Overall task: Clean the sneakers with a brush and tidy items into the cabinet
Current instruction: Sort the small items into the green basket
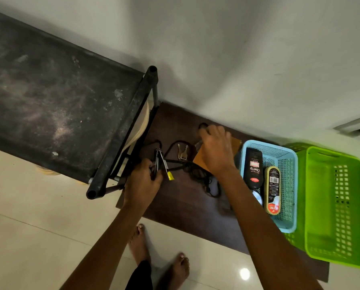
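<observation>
Left hand grips a metal tool at the left edge of the desk, by the black rack. Right hand covers a brown sheet, grip unclear. Blue basket beside it holds a bottle reading "Cherry".

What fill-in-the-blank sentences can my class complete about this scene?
1. The bottle lies in the ___ basket.
2. The left hand grips a tool with a ___ tip.
3. The keys lie between the two ___.
Answers: blue; yellow; hands.
</observation>
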`<control>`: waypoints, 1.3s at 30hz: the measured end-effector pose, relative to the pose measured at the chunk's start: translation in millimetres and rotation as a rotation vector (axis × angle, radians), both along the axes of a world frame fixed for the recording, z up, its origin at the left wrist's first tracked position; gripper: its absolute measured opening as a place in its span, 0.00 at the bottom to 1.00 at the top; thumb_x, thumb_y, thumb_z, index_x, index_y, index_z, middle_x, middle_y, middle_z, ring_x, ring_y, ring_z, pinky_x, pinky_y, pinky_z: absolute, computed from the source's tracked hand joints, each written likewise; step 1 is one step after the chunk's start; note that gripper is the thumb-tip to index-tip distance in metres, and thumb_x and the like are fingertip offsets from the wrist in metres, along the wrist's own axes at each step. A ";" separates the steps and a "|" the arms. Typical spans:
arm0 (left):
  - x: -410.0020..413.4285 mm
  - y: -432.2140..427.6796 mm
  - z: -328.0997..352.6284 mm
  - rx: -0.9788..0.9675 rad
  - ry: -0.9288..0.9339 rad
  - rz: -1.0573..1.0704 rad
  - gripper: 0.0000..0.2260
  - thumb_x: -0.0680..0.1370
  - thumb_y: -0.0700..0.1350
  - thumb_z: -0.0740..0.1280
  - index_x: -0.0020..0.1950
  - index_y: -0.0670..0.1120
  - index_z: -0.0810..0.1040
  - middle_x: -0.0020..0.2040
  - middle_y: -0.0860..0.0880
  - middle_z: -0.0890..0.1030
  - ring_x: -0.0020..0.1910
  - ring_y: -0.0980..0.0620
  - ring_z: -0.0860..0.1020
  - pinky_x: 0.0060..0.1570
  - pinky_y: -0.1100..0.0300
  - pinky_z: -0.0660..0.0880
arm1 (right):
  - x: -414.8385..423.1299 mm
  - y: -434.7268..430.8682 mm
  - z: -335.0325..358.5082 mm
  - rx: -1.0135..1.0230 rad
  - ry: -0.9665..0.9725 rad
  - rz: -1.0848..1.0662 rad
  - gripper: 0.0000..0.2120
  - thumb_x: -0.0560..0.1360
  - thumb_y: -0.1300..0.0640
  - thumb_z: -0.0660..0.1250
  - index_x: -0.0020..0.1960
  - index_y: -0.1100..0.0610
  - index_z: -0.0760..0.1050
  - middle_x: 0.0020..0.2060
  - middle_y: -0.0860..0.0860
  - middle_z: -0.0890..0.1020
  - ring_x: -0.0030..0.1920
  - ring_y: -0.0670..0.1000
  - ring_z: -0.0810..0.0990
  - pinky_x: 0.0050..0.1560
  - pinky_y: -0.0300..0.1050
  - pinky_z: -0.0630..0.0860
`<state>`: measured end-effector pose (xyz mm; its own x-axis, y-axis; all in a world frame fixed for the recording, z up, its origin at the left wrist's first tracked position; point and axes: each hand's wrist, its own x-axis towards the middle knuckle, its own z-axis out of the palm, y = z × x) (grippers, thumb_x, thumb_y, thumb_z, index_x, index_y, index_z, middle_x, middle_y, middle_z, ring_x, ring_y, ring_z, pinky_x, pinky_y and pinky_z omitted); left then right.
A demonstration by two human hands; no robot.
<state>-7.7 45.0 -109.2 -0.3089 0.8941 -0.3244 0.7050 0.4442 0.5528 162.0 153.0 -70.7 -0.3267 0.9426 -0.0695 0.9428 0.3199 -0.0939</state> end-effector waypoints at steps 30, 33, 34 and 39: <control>35.4 27.1 44.9 0.130 -0.503 0.162 0.08 0.78 0.46 0.65 0.55 0.45 0.79 0.41 0.48 0.80 0.32 0.55 0.79 0.31 0.58 0.78 | 6.8 -12.3 10.5 -0.411 0.781 -0.088 0.09 0.71 0.66 0.70 0.48 0.57 0.81 0.43 0.51 0.84 0.43 0.47 0.81 0.47 0.41 0.79; 47.8 38.9 64.9 0.094 -0.625 0.145 0.05 0.77 0.42 0.67 0.51 0.45 0.80 0.38 0.50 0.81 0.26 0.59 0.78 0.25 0.62 0.76 | 18.5 -14.5 38.3 -0.414 0.798 -0.090 0.05 0.71 0.67 0.69 0.45 0.59 0.81 0.41 0.53 0.84 0.42 0.49 0.82 0.47 0.41 0.78; 52.5 40.5 74.7 0.102 -0.651 0.131 0.04 0.77 0.42 0.68 0.50 0.45 0.80 0.38 0.49 0.81 0.26 0.59 0.77 0.25 0.62 0.76 | 23.3 -17.5 49.3 -0.410 0.808 -0.103 0.05 0.71 0.67 0.69 0.45 0.60 0.81 0.41 0.54 0.84 0.41 0.48 0.81 0.46 0.40 0.78; 75.9 47.7 132.5 0.149 -0.703 0.078 0.03 0.75 0.39 0.70 0.45 0.46 0.82 0.34 0.48 0.82 0.26 0.57 0.78 0.25 0.64 0.75 | 51.0 -30.4 108.1 -0.390 0.888 -0.198 0.06 0.71 0.66 0.70 0.43 0.56 0.80 0.36 0.47 0.83 0.39 0.42 0.81 0.44 0.36 0.76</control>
<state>68.1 92.7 23.2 -0.1367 0.9280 -0.3466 0.1294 0.3636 0.9225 213.0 122.5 37.4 -0.2499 0.9489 -0.1928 0.5118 -0.0396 -0.8582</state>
